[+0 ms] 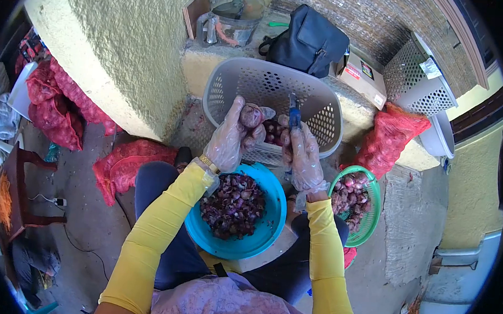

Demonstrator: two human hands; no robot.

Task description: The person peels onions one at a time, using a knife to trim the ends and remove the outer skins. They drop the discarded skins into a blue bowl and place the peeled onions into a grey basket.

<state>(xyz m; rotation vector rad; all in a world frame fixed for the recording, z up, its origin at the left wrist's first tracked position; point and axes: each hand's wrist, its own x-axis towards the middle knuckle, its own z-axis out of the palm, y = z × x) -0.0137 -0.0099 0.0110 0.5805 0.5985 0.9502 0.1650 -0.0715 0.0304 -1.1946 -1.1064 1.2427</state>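
Patterned cloth (227,303) is worn; at the grey basket (218,93), an onion (251,116) is pinched by the left hand (226,140), a blue tool (294,115) by the right hand (306,160).

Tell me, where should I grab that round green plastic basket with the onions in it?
Probably the basket is best gripped by its right rim, coming from the right: that curved edge is bare, while the yellow-sleeved right arm crowds the left side and pale purple onions occupy the middle.

Produce work area — onion sacks (395,133), plastic basket (224,87).
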